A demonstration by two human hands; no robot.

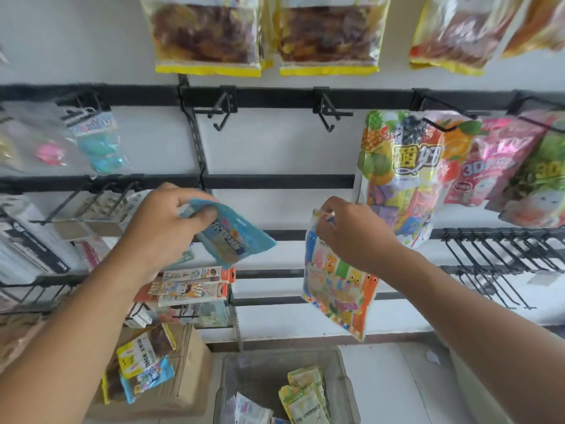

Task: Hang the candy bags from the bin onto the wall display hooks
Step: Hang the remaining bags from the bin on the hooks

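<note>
candy bags are in both hands, held up in front of the wall display. the left hand (165,221) pinches a blue bag (235,240) by its top edge, thumb across the front, so the bag tilts down to the right. the right hand (351,234) pinches the top corner of a white cartoon bag (336,289), which hangs straight down below the fingers. above and between the two hands, a black hook (224,113) and a second hook (327,116) stick out from a black rail (275,97) on the white wall. just right of them a fruit-printed bag (400,166) hangs on its own hook, with a pink bag (489,160) beside it. low in the view, the clear bin (344,371) sits on the floor with several yellow-green bags (305,393) lying inside. a cardboard box (189,377) stands just left of the bin, with a few packets on its top.
</note>
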